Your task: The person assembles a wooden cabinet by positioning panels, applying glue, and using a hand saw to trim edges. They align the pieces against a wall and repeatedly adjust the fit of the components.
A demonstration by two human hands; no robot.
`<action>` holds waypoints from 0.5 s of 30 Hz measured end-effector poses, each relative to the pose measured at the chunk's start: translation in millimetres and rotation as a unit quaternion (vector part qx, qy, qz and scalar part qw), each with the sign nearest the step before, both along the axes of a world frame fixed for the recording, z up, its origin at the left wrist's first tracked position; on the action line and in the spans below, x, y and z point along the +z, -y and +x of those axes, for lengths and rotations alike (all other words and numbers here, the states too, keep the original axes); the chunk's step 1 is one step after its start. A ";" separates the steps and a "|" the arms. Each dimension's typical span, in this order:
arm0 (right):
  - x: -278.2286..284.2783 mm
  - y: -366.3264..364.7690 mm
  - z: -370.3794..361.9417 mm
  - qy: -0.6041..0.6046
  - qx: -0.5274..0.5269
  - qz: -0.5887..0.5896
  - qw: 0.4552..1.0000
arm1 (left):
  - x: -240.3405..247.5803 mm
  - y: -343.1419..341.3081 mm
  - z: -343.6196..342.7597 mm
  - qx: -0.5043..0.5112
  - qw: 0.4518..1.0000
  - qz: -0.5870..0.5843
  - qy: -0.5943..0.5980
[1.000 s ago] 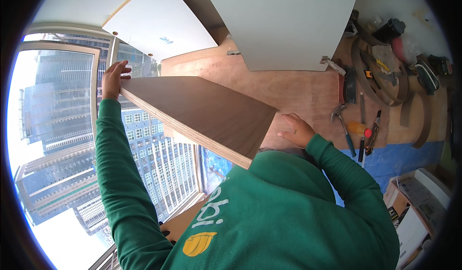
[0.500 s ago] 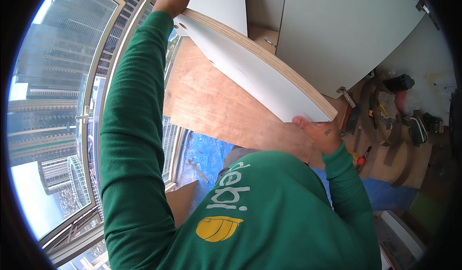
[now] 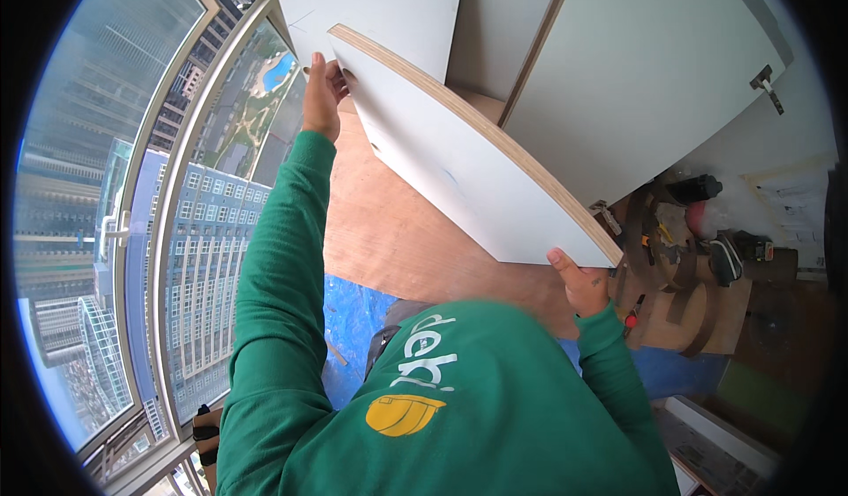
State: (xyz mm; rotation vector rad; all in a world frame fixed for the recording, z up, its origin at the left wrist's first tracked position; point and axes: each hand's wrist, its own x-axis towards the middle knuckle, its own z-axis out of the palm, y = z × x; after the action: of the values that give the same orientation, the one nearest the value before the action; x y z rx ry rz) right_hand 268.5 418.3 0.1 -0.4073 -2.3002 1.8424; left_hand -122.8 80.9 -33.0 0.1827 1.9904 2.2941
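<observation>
A white-faced plywood panel hangs tilted between my hands, its bare layered edge facing up. At its left end my left hand is closed at the side edge, thumb raised and fingers bent beside a round hole. My right hand grips the lower right corner, thumb against the white face and the other fingers mostly hidden below. Beyond the panel stands a white cabinet with an upright white board and a greenish-white door carrying metal hinges.
Brown plywood lies under the panel. Blue plastic sheeting covers floor beside me. Windows line the left side. Tools, brown strips and a black pouch lie at the right, with a red-handled tool near my right hand.
My left hand has left the panel's upper edge and come down to its left side edge. My right hand keeps its corner, which sits lower in view.
</observation>
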 end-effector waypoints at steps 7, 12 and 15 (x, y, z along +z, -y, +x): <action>-6.5 8.3 6.9 0.023 0.006 -0.103 0.994 | -41.9 18.1 -20.3 0.002 0.999 0.015 -0.052; -9.1 5.9 6.8 0.049 0.052 -0.054 0.996 | -41.8 17.7 -23.5 -0.008 0.998 0.061 -0.033; -12.2 4.9 9.4 0.024 0.073 -0.038 0.996 | -43.8 21.6 -27.2 -0.006 0.997 0.070 -0.002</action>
State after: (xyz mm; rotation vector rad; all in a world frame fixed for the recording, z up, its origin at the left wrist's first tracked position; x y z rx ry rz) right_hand 278.0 413.4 -12.1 -0.3034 -2.3554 2.0136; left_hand -150.0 59.3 -76.8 0.2089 1.8248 2.4296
